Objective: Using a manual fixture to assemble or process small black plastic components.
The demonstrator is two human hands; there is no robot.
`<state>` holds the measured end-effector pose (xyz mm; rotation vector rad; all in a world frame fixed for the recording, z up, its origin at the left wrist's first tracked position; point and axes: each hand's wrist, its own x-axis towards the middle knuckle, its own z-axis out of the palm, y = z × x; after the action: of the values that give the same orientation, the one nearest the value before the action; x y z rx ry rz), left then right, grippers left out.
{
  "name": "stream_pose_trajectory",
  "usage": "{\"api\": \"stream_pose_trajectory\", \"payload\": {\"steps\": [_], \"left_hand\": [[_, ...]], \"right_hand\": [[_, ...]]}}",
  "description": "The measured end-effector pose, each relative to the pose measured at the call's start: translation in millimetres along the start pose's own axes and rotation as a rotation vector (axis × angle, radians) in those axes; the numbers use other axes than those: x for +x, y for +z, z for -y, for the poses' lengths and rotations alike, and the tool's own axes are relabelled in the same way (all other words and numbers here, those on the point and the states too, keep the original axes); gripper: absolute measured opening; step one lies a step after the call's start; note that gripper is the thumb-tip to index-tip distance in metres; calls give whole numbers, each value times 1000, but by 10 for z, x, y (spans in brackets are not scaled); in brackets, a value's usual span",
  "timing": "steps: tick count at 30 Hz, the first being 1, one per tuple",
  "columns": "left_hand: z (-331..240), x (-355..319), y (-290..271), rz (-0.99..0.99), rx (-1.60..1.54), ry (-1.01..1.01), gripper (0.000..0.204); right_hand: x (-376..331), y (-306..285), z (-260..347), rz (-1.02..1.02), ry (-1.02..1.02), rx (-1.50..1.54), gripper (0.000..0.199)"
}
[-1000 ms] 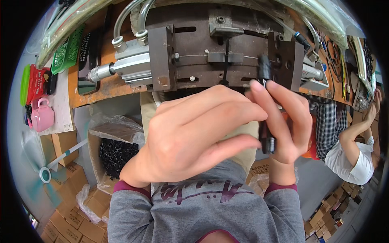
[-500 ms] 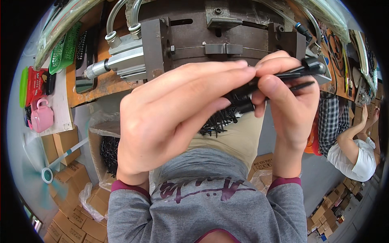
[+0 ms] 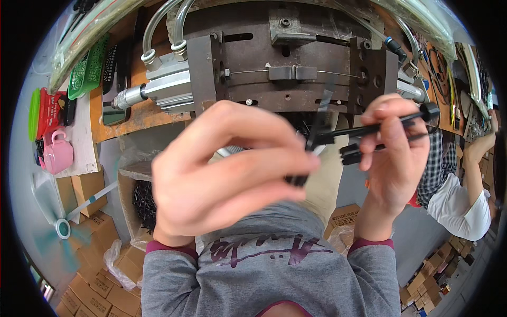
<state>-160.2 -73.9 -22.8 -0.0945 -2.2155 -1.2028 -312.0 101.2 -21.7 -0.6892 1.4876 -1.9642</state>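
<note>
My left hand (image 3: 216, 174), smeared by motion, is closed with its fingertips around thin black plastic sticks (image 3: 320, 124). One stick points up, and a dark blocky end (image 3: 297, 180) shows under the fingers. To the right, my right hand (image 3: 398, 153) pinches several black rod-like pieces. One long rod (image 3: 364, 130) slants toward the left hand; a round black knob (image 3: 430, 112) stands out above the fingers, and a stubby ribbed end (image 3: 350, 155) shows below. Beyond both hands is a dark metal fixture (image 3: 248, 87) with a small grey clamp block (image 3: 292, 72) on thin rods.
Silver air cylinders (image 3: 169, 90) flank the fixture, with clear hoses. A box of black pieces (image 3: 141, 203) stands below left, near a fan (image 3: 63, 229). A green basket (image 3: 88, 71) and pink cup (image 3: 58, 153) are at left. Another person (image 3: 459, 208) works at right.
My hands were touching over the black pieces; now they are apart. The left hand has moved down and left, the right slightly right and down. A stick now points up from the left fingers.
</note>
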Motion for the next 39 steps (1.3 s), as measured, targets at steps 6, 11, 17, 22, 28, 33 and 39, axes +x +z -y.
{"api": "stream_pose_trajectory", "payload": {"steps": [6, 11, 17, 22, 28, 33, 39], "left_hand": [[226, -122, 418, 2, 576, 57, 31], [181, -41, 439, 40, 664, -10, 28], [156, -48, 402, 81, 666, -59, 29], [130, -10, 350, 14, 327, -83, 39], [-77, 28, 159, 41, -110, 2, 34], [-66, -99, 67, 35, -3, -13, 34], [207, -182, 456, -57, 537, -16, 29]], "right_hand": [[-21, -130, -51, -68, -98, 49, 23], [-59, -128, -45, -75, -106, -62, 25], [-86, -123, -24, -70, -103, -76, 23], [-89, -112, -33, -61, -64, -33, 21], [4, 3, -20, 60, 51, 183, 27], [58, -139, 5, -193, -148, -45, 30], [6, -67, -68, -266, -375, -288, 25]]}}
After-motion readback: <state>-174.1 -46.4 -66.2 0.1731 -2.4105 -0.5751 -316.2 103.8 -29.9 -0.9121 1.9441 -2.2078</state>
